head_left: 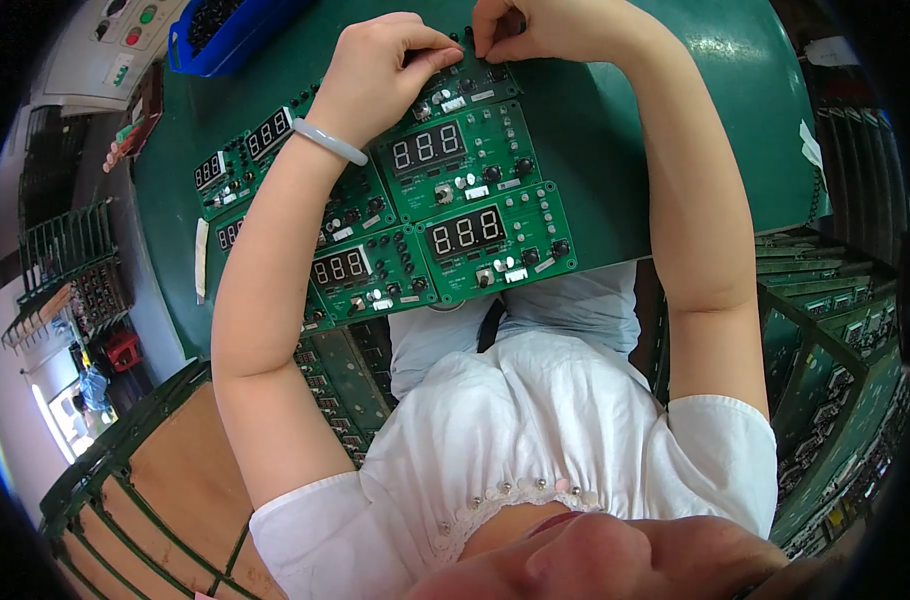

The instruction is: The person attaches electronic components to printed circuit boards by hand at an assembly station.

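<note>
Both my hands work at the far end of a green circuit board (470, 92) that lies on the table. My left hand (380, 65), a pale bangle on its wrist, pinches thumb and fingers together over the board's upper left part. Close beside it, my right hand (565, 30) has its fingertips pinched at the board's upper edge. Whatever is between the fingers of either hand is too small to make out. Small black parts (468, 38) stand on the board between the two hands. Nearer me lie two more boards with three-digit displays, a middle one (520, 130) and a front one (555, 215).
More display boards (385, 245) lie to the left, partly under my left forearm. A blue bin (200, 55) of small black parts stands at the far left of the green table (595, 170). Racks of boards (815, 320) stand at right; a wooden-seated frame (190, 465) is at lower left.
</note>
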`<state>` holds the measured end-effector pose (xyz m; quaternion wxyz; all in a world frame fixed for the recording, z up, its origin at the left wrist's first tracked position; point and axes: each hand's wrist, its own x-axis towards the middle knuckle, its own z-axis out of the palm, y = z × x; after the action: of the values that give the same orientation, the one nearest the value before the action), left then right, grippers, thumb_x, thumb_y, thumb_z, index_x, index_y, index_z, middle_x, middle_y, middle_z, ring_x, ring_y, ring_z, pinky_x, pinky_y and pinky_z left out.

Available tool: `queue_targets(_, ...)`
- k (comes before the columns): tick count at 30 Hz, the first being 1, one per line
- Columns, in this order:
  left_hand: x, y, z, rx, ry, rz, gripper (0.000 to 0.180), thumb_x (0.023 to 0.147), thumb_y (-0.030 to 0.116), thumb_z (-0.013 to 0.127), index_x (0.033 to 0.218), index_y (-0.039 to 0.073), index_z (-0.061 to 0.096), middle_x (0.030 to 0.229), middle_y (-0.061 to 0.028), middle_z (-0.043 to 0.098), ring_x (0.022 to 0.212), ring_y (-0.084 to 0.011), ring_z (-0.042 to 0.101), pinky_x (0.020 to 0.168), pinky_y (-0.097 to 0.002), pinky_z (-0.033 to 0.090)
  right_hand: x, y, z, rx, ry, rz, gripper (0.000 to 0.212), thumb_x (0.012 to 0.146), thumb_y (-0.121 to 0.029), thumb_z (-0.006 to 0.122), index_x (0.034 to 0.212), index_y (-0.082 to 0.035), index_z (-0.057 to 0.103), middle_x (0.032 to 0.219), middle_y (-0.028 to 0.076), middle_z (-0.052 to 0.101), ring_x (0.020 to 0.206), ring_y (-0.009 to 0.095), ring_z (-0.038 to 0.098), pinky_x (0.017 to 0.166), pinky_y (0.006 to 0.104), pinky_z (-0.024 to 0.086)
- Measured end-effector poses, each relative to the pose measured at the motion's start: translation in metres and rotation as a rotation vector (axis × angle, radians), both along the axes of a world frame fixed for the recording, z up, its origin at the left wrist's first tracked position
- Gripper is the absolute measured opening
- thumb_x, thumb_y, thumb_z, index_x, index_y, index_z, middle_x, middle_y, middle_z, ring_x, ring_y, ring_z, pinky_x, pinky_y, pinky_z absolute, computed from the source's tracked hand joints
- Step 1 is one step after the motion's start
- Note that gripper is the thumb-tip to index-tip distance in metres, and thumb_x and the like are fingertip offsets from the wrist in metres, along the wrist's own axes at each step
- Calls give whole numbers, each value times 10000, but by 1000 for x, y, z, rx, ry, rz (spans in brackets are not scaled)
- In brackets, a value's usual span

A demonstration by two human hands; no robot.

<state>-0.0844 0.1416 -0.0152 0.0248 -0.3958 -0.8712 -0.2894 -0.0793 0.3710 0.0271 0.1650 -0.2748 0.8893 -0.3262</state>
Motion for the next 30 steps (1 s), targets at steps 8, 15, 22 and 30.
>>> queue_targets(8,3,-4,3,-44,86,45,171,909,194,708,973,48,771,705,-45,588,673,-138,583,609,-261,439,-6,-6,-12,-141,74,59,131,786,-35,736,913,-2,748,828,150,726,749,238,689,716,321,555)
queue_targets(15,-3,-30,10,703,-1084,141,396,1040,311,530,1235,-28,583,828,29,490,664,-57,338,599,-191,339,3,-17,-3,-379,268,35,120,786,-19,737,895,18,705,798,137,681,715,242,660,672,325,538)
queue_targets(22,4,-25,10,882,-1354,-66,297,1030,254,561,1023,-30,648,843,-28,585,685,-67,454,626,-218,430,3,-24,-8,-497,382,52,137,775,15,731,905,9,688,829,127,643,746,253,661,662,320,540)
queue_targets(30,12,-19,13,995,-1317,16,258,1053,219,511,1048,-23,600,868,-56,610,638,-57,403,592,-196,390,2,-29,-1,-463,425,69,119,799,2,736,908,6,688,839,121,625,747,272,653,660,333,531)
